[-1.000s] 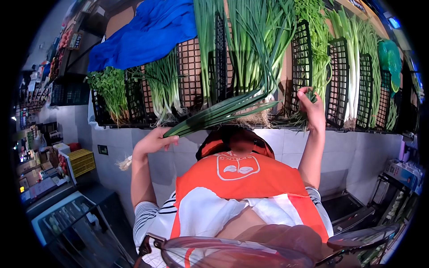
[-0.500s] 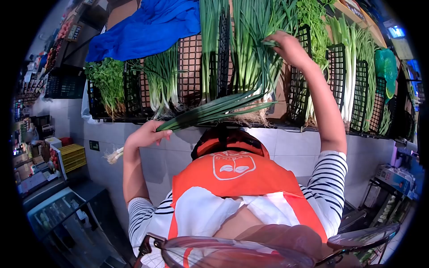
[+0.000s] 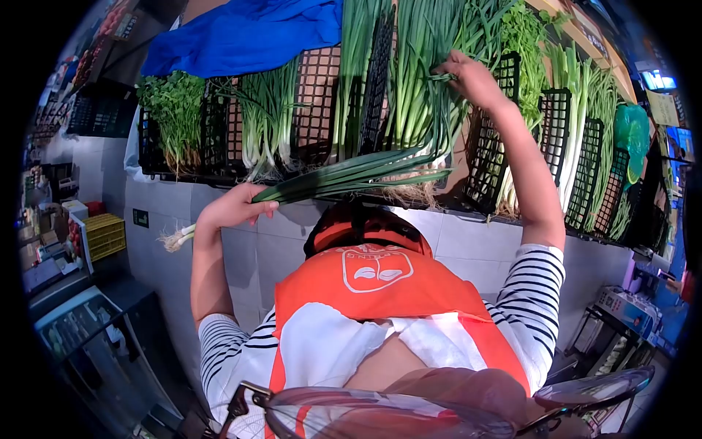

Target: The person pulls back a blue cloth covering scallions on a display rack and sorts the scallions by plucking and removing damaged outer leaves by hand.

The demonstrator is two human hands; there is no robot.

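A bunch of green onions (image 3: 329, 179) stretches across the front of the vegetable display, its white root ends (image 3: 178, 238) sticking out past my wrist on the left. My left hand (image 3: 235, 205) is closed around the lower stalks. Long leaves run rightward from it and some bend upward at the far end. Up at the right, my right hand (image 3: 472, 80) has its fingers pinched on green leaf tips, over more green onions (image 3: 413, 95) standing in the display. Whether those tips belong to the held bunch is hard to make out.
Black mesh dividers (image 3: 316, 102) separate the vegetables. Leafy herbs (image 3: 175, 121) stand at the left, under a blue cloth (image 3: 248, 36). Celery-like greens (image 3: 523, 58), long pale-stalked leeks (image 3: 578, 110) and a green bag (image 3: 630, 139) are at the right. A yellow crate (image 3: 106, 235) sits far left.
The view has shifted slightly. My left hand has moved a little left and up with the bunch still in it. My right hand keeps its pinch on the leaf tips.
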